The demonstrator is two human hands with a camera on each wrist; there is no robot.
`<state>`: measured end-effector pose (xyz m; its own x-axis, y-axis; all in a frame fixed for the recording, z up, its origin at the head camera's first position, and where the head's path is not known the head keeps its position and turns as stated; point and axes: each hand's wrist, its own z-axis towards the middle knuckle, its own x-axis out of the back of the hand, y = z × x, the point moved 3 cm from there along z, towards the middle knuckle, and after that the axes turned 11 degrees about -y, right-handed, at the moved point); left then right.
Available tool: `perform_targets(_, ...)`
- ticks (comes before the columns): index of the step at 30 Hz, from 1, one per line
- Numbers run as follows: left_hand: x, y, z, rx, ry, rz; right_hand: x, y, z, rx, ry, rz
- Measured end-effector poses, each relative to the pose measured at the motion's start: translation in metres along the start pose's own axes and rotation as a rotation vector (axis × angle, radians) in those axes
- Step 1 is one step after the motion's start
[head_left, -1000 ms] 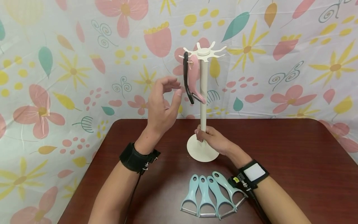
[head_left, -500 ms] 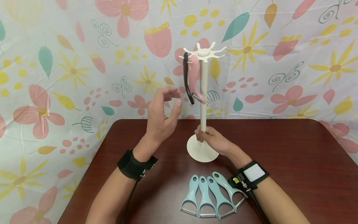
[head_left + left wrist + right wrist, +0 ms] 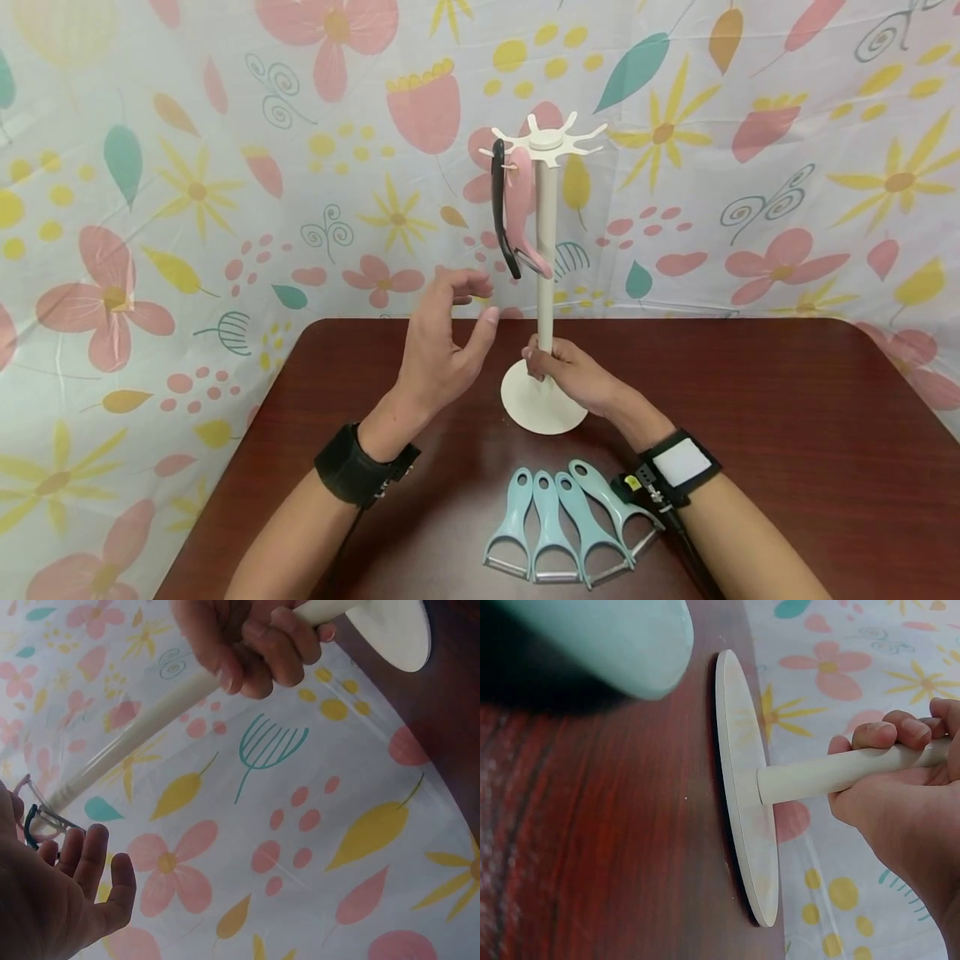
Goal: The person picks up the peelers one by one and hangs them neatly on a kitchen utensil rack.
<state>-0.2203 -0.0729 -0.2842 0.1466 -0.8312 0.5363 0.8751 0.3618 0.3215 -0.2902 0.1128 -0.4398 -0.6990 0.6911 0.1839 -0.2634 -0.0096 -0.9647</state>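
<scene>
Four light-blue Y-peelers (image 3: pixel 549 512) lie on the desk (image 3: pixel 765 408) before a white stand (image 3: pixel 547 217), where a black peeler (image 3: pixel 498 200) and pink peeler (image 3: pixel 518 200) hang. Near them, the left hand (image 3: pixel 442 346) has its bent fingers and thumb apart. The right hand (image 3: pixel 576 375) grips the post; the left wrist view shows its curled fingertips, largely hidden from the head view.

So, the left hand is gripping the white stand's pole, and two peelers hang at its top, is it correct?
Not quite: in the head view, the right hand grips the pole, and the left hand holds nothing. The black peeler and pink peeler do hang at the stand's top.
</scene>
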Motion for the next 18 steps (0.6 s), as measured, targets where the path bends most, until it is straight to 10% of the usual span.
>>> perform_targets(18, -0.026, -0.018, -0.052, 0.135, -0.212, 0.025, 0.001, 0.0, 0.0, -0.007, 0.028, -0.02)
